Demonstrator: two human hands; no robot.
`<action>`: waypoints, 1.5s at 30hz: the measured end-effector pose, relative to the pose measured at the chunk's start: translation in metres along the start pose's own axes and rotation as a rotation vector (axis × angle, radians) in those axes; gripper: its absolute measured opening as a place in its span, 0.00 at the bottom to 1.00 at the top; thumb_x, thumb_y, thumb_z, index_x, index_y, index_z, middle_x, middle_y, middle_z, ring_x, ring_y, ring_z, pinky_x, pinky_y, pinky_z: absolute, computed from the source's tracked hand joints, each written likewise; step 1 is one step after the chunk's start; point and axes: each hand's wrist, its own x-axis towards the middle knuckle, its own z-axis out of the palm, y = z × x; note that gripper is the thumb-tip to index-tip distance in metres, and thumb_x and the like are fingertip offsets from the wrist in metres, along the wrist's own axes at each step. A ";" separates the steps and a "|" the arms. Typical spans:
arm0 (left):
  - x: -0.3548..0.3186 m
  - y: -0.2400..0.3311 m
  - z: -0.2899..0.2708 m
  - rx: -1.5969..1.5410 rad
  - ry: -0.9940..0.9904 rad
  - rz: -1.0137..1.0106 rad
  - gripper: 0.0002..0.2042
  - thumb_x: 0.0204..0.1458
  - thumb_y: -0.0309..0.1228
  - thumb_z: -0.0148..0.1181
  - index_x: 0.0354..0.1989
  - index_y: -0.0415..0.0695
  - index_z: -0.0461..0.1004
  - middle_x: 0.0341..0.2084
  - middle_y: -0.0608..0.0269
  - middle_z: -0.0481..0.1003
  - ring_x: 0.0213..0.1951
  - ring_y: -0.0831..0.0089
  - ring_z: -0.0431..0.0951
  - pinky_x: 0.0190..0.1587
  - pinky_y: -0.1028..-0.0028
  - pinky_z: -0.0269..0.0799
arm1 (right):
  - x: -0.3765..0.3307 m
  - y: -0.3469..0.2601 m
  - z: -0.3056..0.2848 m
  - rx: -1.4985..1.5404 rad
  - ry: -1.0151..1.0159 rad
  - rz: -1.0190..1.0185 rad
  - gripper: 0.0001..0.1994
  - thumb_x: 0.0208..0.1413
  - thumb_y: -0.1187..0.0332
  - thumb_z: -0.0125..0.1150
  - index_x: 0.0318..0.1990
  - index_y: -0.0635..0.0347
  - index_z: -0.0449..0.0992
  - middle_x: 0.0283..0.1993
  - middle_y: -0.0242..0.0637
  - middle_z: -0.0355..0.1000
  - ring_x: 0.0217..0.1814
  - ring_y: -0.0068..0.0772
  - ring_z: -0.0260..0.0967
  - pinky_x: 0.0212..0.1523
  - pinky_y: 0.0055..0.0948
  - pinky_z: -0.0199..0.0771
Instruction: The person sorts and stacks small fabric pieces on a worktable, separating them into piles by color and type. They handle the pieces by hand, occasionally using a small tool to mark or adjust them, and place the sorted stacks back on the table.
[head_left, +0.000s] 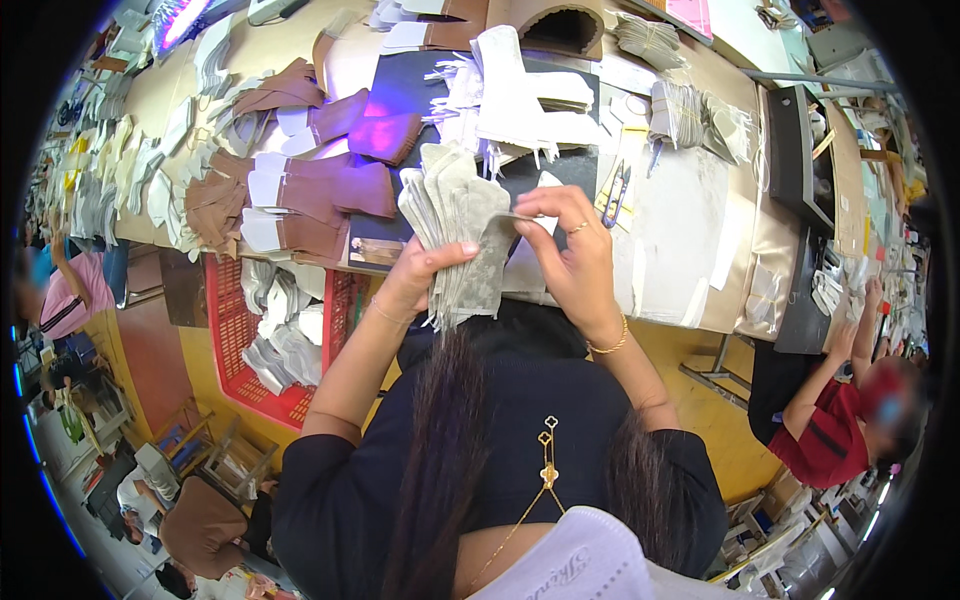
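Note:
My left hand (410,278) is closed round a fanned stack of grey, mottled cut pieces (455,215), its thumb lying across the top. The pieces look like fabric or leather; I cannot tell which. At the stack's right side, my right hand (572,245) pinches the raised edge of the top grey piece between thumb and fingers. Just beyond the stack lies a pile of white boot-shaped pieces (508,95) with loose threads at the edges. A pair of thread snips (614,196) rests on the table to the right of my right hand.
Brown pieces (318,190) with white parts cover the table at the left. Tied grey bundles (678,112) lie at the far right, near a dark open box (800,165). Below the table's left side stands a red crate (228,335) of whitish pieces. Co-workers sit at both sides.

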 end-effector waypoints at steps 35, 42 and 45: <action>-0.039 0.046 -0.038 0.288 0.148 -0.058 0.28 0.44 0.24 0.66 0.55 0.30 0.65 0.40 0.43 0.78 0.38 0.59 0.82 0.43 0.65 0.80 | -0.006 0.063 -0.022 -0.220 0.030 0.396 0.06 0.57 0.72 0.62 0.35 0.64 0.71 0.29 0.38 0.74 0.27 0.32 0.73 0.28 0.28 0.73; -0.059 0.057 -0.061 0.280 -0.042 0.147 0.31 0.37 0.26 0.64 0.55 0.34 0.66 0.30 0.46 0.77 0.32 0.57 0.81 0.38 0.60 0.75 | -0.006 0.069 -0.010 -0.565 0.032 0.108 0.06 0.53 0.72 0.63 0.34 0.62 0.71 0.33 0.42 0.72 0.33 0.45 0.72 0.34 0.38 0.71; -0.056 0.078 -0.072 0.039 -0.669 0.261 0.30 0.38 0.29 0.64 0.53 0.35 0.66 0.25 0.49 0.74 0.27 0.61 0.78 0.29 0.64 0.66 | -0.006 0.071 -0.010 -0.609 0.026 0.071 0.06 0.53 0.74 0.63 0.34 0.63 0.71 0.32 0.41 0.72 0.33 0.44 0.71 0.34 0.36 0.70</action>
